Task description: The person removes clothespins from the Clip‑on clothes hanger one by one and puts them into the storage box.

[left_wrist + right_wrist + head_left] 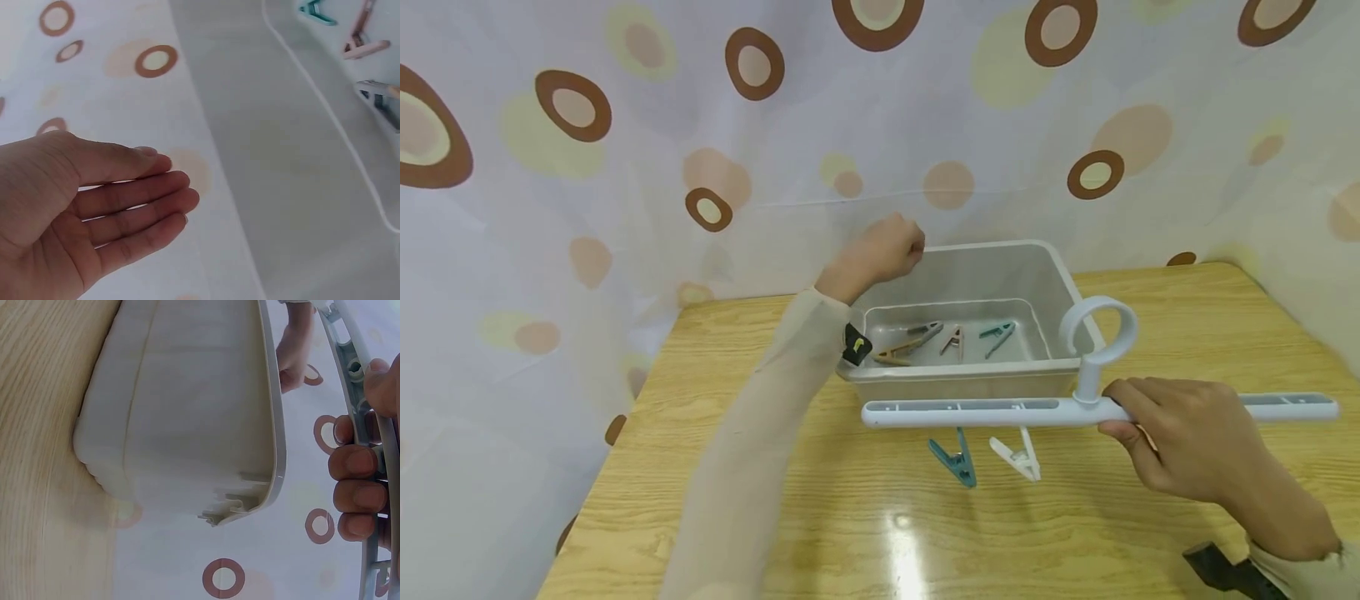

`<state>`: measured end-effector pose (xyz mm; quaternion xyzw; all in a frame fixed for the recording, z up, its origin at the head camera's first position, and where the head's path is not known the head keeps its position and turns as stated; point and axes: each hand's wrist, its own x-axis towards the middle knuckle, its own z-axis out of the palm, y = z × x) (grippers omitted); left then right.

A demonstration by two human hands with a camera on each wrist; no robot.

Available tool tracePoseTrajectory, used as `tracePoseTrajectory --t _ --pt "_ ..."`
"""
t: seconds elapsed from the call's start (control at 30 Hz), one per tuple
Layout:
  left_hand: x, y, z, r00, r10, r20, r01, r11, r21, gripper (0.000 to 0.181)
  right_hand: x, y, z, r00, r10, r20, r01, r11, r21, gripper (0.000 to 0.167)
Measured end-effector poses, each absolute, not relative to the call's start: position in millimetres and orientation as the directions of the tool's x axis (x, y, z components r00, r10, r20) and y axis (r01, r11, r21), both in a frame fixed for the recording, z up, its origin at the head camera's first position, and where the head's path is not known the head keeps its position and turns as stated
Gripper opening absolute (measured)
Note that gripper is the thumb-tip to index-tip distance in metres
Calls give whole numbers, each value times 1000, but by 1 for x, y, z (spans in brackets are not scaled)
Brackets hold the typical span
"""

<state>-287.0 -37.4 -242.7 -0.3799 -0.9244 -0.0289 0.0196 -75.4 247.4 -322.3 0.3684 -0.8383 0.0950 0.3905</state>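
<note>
My right hand [1187, 437] grips a white plastic clip hanger [970, 412] by its bar, just right of the ring hook [1129, 329]. In the right wrist view, the fingers [359, 495] curl round the bar. Below the bar are a teal clip [955, 462] and a white clip [1018, 457]; one leg of each reaches up to the bar. My left hand [106, 212] is raised by the back left rim of a grey plastic bin [962, 367], its fingers loosely bent and nothing in them.
Inside the bin lie several clips: a grey and tan pair [917, 340], a brownish clip [954, 340] and a teal one [998, 335]. The bin stands on a wooden table [745, 500] against a patterned cloth [865, 108].
</note>
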Motion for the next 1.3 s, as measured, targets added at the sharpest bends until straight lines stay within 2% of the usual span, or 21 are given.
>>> tracePoseTrajectory --t 0.23,0.5,0.7,0.8,0.97,1.1,1.3 --pt "-273 -53 -218 -661 734 158 750 653 101 20 -79 245 -319 -423 -559 713 -698 703 137 54" --pt "-253 -78 -204 -693 698 179 721 664 197 20 -83 240 -311 -382 -572 726 -687 701 191 55" --pt "-241 -99 -210 -644 730 229 765 619 177 18 -89 234 -299 -350 -589 728 -696 684 219 56" --pt "-231 -110 -216 -641 719 269 767 615 182 17 -91 231 -294 -330 -588 739 -696 680 231 56" --pt "-209 -127 -233 -635 631 445 765 594 249 15 -91 232 -293 -329 -577 747 -682 692 234 54" --pt "-187 -147 -255 -672 516 532 727 597 339 16 -93 235 -294 -334 -574 748 -665 705 244 53" --pt "-146 -160 -291 -778 431 458 620 642 450 15 -96 239 -296 -345 -574 743 -646 719 256 52"
